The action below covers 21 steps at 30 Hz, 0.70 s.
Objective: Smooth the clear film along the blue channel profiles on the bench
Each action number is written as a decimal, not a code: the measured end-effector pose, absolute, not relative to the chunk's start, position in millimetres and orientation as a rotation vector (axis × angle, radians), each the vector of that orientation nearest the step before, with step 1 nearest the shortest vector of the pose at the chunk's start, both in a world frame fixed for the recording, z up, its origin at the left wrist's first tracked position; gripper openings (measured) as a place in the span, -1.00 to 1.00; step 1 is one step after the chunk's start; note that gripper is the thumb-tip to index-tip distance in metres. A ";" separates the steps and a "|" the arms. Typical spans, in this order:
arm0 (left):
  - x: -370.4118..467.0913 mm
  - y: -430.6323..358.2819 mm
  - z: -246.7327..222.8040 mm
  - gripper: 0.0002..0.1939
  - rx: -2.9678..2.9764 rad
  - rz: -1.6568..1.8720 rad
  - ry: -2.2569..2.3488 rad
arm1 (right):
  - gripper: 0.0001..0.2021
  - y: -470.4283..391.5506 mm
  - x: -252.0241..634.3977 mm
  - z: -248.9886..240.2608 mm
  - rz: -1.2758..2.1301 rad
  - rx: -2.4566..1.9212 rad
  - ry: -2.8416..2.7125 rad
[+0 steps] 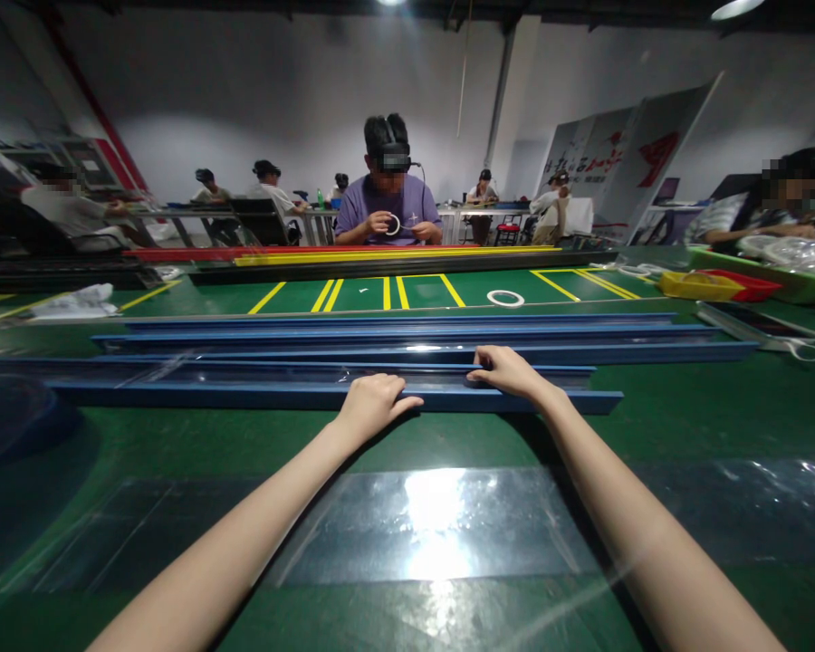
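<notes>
A long blue channel-shaped plastic profile [258, 398] lies lengthwise across the green table in front of me. My left hand [373, 403] rests over its near wall, fingers curled down into the channel and thumb stretched to the right along the outside. To the right, my right hand [506, 371] is closed over the same profile, with thumb and forefinger bent together inside the channel. Whatever lies between those fingertips is too small and dark to make out. Clear film shows inside the profile. More blue profiles [407, 340] lie parallel just behind it.
Clear plastic film [299, 525] lies flat before me. Beyond the profiles are a white tape ring [505, 298], yellow floor-like stripes, and yellow strips [400, 258]. A yellow tray [696, 286] and phone [753, 321] are right. A co-worker [387, 199] opposite holds a ring.
</notes>
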<state>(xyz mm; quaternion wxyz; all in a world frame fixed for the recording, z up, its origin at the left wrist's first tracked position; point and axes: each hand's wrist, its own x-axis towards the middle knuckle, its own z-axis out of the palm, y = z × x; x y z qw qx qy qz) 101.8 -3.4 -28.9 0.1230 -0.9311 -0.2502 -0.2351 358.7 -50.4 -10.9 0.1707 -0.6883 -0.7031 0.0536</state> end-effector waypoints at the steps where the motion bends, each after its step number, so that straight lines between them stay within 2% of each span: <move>1: 101.9 -3.5 -28.7 -0.56 -2.718 -0.685 -0.735 | -0.80 -50.5 358.7 -10.8 0.152 -1.955 -1.996; 21: 101.9 -2.3 -28.1 -0.55 -2.737 -0.664 -0.747 | -0.81 -51.8 357.6 -9.6 0.144 -1.943 -1.997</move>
